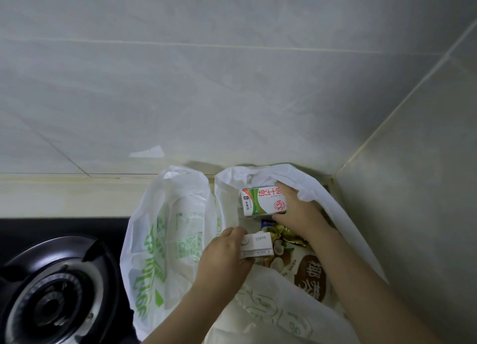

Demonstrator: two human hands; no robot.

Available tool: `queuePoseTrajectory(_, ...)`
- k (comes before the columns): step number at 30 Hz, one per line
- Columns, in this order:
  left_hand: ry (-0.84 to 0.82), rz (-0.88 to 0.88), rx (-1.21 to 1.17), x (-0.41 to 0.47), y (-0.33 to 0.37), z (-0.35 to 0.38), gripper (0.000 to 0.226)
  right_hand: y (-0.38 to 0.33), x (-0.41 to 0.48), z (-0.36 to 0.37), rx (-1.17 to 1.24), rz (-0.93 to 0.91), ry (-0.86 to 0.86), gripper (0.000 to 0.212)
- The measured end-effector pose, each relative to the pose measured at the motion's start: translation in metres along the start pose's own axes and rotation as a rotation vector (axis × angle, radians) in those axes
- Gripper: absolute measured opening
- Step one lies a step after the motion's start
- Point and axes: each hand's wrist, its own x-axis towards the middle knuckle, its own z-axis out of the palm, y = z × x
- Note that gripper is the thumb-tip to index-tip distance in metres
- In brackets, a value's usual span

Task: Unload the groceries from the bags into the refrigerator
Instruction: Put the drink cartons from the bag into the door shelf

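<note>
Two white plastic shopping bags lie on the counter. The left bag, printed in green, looks flat. The right bag is spread wide. Over its mouth my right hand grips a white and green milk carton lying on its side. Lower down, my left hand holds a second white carton by its end. Still inside the bag are a coconut-printed packet, a gold foil pack and a small blue item.
A black gas hob with a round burner fills the lower left. A pale counter strip runs along the grey tiled back wall. A side wall closes off the right, forming a corner behind the bags.
</note>
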Motion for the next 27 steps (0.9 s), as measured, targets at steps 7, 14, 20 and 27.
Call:
queuePoseTrajectory(7, -0.009, -0.016, -0.015, -0.001, 0.001, -0.004, 0.032, 0.001, 0.006, 0.009, -0.006, 0.104, -0.065, 0.026)
queuePoseTrajectory(14, 0.055, -0.035, -0.078, -0.008, 0.005, -0.018, 0.032, -0.02, -0.014, 0.0, 0.011, 0.105, -0.069, 0.039)
queuePoseTrajectory(20, 0.205, -0.073, -0.273, -0.023, 0.011, -0.044, 0.026, -0.05, -0.044, -0.01, 0.135, 0.028, 0.111, 0.085)
queuePoseTrajectory(27, 0.325, -0.065, -0.509, -0.052, 0.02, -0.095, 0.025, -0.068, -0.097, -0.03, 0.302, 0.057, 0.375, 0.074)
